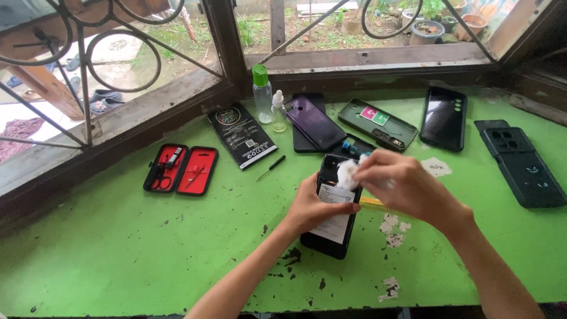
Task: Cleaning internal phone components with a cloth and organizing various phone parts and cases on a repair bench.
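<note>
An opened black phone (331,227) with its back off lies on the green table (147,248), its battery with a white label showing. My left hand (310,207) grips the phone's left edge, thumb across the label. My right hand (404,184) pinches a small white cotton wad (347,173) and presses it on the phone's upper part near the camera.
An open red tool case (181,169), a black flat pack (241,134) and a small screwdriver (271,167) lie left. Two small bottles (263,94), a purple phone (315,123), a green back cover (381,124) and two black covers (444,117) line the barred window. White scraps (393,230) lie near my right wrist.
</note>
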